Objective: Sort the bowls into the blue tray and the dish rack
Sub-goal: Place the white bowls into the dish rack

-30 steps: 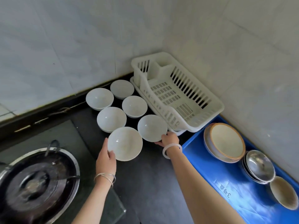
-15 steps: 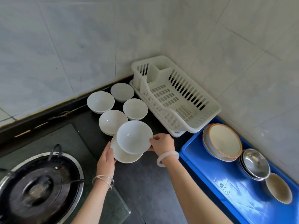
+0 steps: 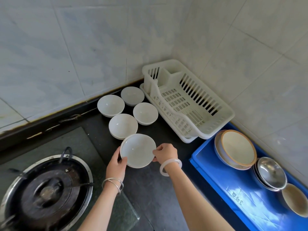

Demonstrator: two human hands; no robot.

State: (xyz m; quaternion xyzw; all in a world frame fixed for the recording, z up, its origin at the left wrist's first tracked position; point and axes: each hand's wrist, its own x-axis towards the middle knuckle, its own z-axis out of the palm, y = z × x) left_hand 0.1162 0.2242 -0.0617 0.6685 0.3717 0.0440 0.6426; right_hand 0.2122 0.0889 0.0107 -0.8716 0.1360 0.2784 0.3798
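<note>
Change vs 1 s ago: the two nearest white bowls sat side by side on the counter (image 3: 166, 194), one hand at each. Half a sec ago the R hand (image 3: 165, 155) had one lifted over the other. Now we see them nested as a two-bowl stack (image 3: 138, 150) at the front of the group. So six loose bowls are now one stack plus four single white bowls (image 3: 123, 125), which sit close together behind it, left of the rack.

For the task, we read this as batching: one carry moves two bowls. It could go to the white dish rack (image 3: 183, 105), which has nothing in it. Or it could go to the blue tray (image 3: 225, 189), which already holds tan-rimmed bowls (image 3: 236, 149), steel bowls (image 3: 270, 174) & a beige bowl (image 3: 295, 199). No white bowl is placed yet, so it's early on.

Hands: L hand (image 3: 116, 165) grips the stack's left rim w/ thumb hooked over the edge; its fingers are hidden behind the bowl. R hand pinches the right rim, thumb on top, fingers curled under. Neither is spread; both are closed on the stack.

We can't tell if the stack rests on the counter or sits just off it. It's tilted slightly our way, well apart from both rack & tray.
</note>
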